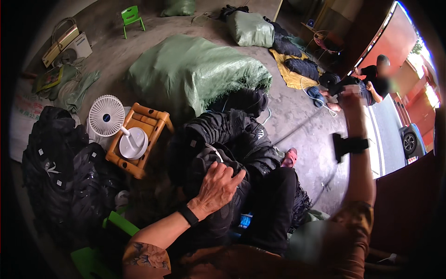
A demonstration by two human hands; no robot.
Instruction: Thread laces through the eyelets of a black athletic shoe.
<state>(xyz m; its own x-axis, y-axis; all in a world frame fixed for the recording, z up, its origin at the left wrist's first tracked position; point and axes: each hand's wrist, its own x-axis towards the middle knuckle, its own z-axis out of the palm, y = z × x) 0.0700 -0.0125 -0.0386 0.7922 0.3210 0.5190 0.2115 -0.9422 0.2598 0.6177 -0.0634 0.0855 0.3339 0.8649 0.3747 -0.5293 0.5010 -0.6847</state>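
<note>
A black backpack with a pale strip on it lies across my lap. My left hand grips its dark fabric, fingers bent and thumb pressed in. High on the right, my right hand is raised well away from the backpack. It is blurred but looks closed, and whatever is between its fingers is too small or smeared to make out. More black bags are bunched just beyond my left hand. A phone with a lit screen shows beside my dark trouser leg.
A white fan stands on a bamboo stool to the left, beside piled black bags. Ahead lies a large green woven sack. Another person sits by the doorway at right. A green chair stands far back.
</note>
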